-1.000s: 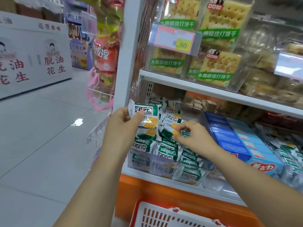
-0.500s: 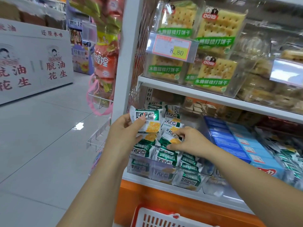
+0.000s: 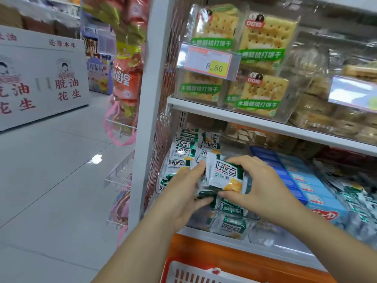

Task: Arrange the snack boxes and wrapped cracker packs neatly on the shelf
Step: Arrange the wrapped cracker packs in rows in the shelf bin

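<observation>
Fingers (image 3: 239, 161) and thumb of the right hand (image 3: 263, 188) pinch a cracker pack (image 3: 226, 176) above the heap of packs (image 3: 183, 158) at the left end of the lower shelf (image 3: 289, 251); the left hand (image 3: 181, 193) grips its other edge. Slick wrappers could slip, toppling the loose heap over the front.

One wide-angle camera, worn on the head, looks forward and down at the left end of a shop shelf (image 3: 195, 235). It is close enough that the left hand (image 3: 183, 193), right hand (image 3: 263, 184) and the cracker pack (image 3: 226, 176) they hold fill mid-frame. The white upright (image 3: 151, 99) stands left of centre; aisle floor (image 3: 51, 180) stretches beyond the shelf's left edge.
</observation>
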Demonstrator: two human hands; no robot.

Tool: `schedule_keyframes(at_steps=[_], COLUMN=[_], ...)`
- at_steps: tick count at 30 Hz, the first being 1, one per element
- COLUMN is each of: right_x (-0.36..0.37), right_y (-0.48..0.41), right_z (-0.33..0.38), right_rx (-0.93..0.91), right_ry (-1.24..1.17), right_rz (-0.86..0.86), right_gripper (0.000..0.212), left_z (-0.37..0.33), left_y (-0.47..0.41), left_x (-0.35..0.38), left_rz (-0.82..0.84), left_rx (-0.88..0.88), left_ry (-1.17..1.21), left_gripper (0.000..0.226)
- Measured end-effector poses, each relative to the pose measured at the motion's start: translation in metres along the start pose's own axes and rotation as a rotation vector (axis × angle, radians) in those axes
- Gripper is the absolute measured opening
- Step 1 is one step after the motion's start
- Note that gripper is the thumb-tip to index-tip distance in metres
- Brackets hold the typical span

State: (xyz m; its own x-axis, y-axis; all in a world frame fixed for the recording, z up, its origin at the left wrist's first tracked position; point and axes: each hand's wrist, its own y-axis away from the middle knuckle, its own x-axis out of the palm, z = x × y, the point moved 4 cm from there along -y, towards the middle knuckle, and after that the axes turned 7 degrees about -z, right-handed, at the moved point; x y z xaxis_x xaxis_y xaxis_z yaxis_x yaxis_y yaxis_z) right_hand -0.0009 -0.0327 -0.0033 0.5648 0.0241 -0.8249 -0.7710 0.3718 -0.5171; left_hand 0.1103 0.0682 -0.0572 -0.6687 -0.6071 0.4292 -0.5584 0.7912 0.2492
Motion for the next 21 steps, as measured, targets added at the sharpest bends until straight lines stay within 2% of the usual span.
schedule_keyframes(at_steps=[2, 3, 6, 8, 10, 12, 16, 19, 21], right_x=[-0.001, -0.001, 0.000, 0.002, -0.001, -0.006, -0.010, -0.007, -0.006], right_y=[0.002, 0.003, 0.005, 0.006, 0.004, 0.000, -0.004, -0.001, 0.003], right_z=[-0.003, -0.003, -0.001, 0.000, -0.002, -0.006, -0.012, -0.016, -0.016], right_rx=[-0.027, -0.045, -0.068, -0.101, -0.077, 0.018, 0.146, 0.170, 0.161], right_ry=[0.019, 0.024, 0.027, 0.032, -0.038, -0.205, -0.398, -0.430, -0.404], right_rz=[-0.028, -0.040, -0.056, -0.043, 0.053, 0.209, 0.466, 0.541, 0.547], right_gripper=[0.064, 0.065, 0.066, 0.065, 0.064, 0.066, 0.072, 0.064, 0.060], left_z=[0.004, 0.005, 0.008, 0.009, 0.006, 0.003, 0.000, -0.002, -0.002], left_y=[0.000, 0.001, 0.002, -0.001, -0.003, -0.005, -0.003, 0.002, 0.003], left_x=[0.005, 0.007, 0.011, 0.009, 0.005, 0.002, 0.002, 0.003, 0.004], left_rz=[0.065, 0.097, 0.155, 0.125, 0.106, 0.133, 0.252, 0.266, 0.253], left_rx=[0.018, 0.034, 0.107, 0.150, 0.187, 0.205, 0.248, 0.330, 0.385], left_ry=[-0.065, -0.098, -0.221, -0.291, -0.334, -0.404, -0.518, -0.604, -0.663], left_gripper=[0.065, 0.065, 0.045, 0.053, 0.063, 0.074, 0.072, 0.064, 0.067])
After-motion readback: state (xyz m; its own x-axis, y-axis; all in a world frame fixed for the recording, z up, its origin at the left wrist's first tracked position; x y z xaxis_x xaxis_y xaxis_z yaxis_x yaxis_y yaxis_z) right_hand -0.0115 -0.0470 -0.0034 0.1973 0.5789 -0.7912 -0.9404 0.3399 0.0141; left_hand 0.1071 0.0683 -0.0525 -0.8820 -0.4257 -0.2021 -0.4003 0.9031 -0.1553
